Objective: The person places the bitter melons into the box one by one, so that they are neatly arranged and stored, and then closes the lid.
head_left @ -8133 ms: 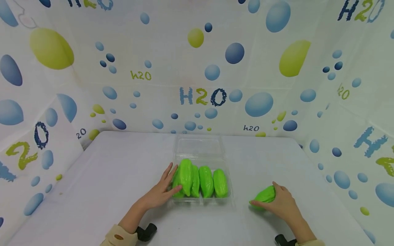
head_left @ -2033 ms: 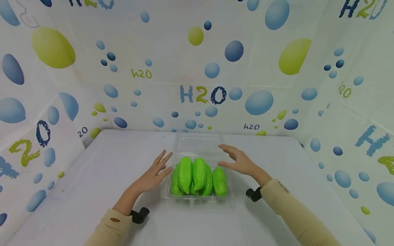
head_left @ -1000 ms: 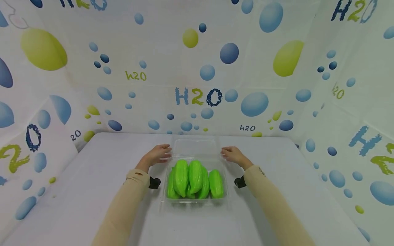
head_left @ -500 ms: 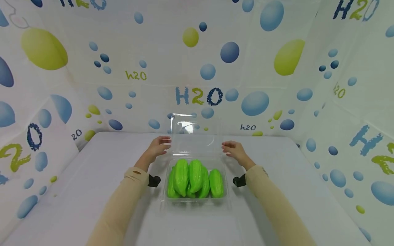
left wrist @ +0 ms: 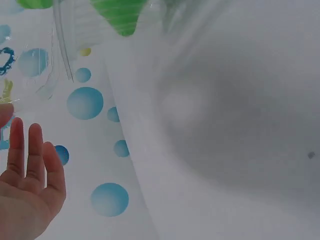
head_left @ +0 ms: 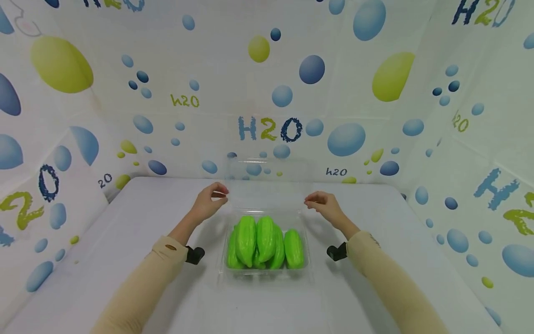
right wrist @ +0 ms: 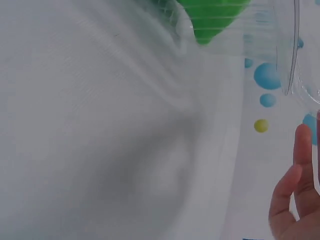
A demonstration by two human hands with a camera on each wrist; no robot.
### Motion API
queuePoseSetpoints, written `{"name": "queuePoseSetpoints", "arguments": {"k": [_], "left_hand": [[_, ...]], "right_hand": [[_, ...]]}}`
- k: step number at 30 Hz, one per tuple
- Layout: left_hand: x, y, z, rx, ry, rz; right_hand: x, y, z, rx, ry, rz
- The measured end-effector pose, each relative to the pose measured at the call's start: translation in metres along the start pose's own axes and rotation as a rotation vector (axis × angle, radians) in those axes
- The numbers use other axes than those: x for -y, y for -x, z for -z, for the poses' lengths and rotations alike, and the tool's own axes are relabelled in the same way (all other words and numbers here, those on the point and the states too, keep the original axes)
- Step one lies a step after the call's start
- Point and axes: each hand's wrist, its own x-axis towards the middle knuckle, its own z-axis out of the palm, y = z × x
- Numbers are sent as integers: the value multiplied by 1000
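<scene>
In the head view a clear plastic clamshell box (head_left: 267,272) stands in the middle of the table. Several glossy green peppers (head_left: 246,241) lie in it, some on top of others. Its transparent lid (head_left: 269,188) is raised at the back, faint against the wall. The left hand (head_left: 207,202) pinches the lid's left edge, its other fingers (left wrist: 35,150) extended in the left wrist view. At the opposite edge the right hand (head_left: 327,206) does likewise; the right wrist view shows only some of its fingers (right wrist: 302,150). Thumb contact is partly hidden in both wrist views.
A white table (head_left: 137,222) surrounds the box. Behind it and at both sides hangs a white sheet (head_left: 225,60) with blue and yellow-green drops and lettering. Black wrist-camera mounts (head_left: 194,255) sit beneath the beige sleeves.
The right hand has left the pepper it held on the table; more peppers lie in the box. Both hands moved to the lid, which has swung up from lying back and come nearer the viewer.
</scene>
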Motion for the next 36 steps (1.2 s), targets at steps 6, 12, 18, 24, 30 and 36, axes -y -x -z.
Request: {"name": "queuePoseSetpoints", "arguments": {"k": [6,12,18,24,30,36], "left_hand": [[-4,14,6,-14,-111,-153],[-3,21,4,-11,-147,-287],[-2,21,1,-50,-201,-331],[0,22,1,-51,-294,-410],[1,31,2,-18,-455,-484],[1,42,2,30,-562,-563]], "right_hand": [[27,21,-2,32,106,88],[18,26,-3,-43,265,247],[-5,18,1,-92,337,342],[-9,19,2,-132,404,432],[-11,26,2,-144,642,582],[-15,33,2,-118,861,734]]}}
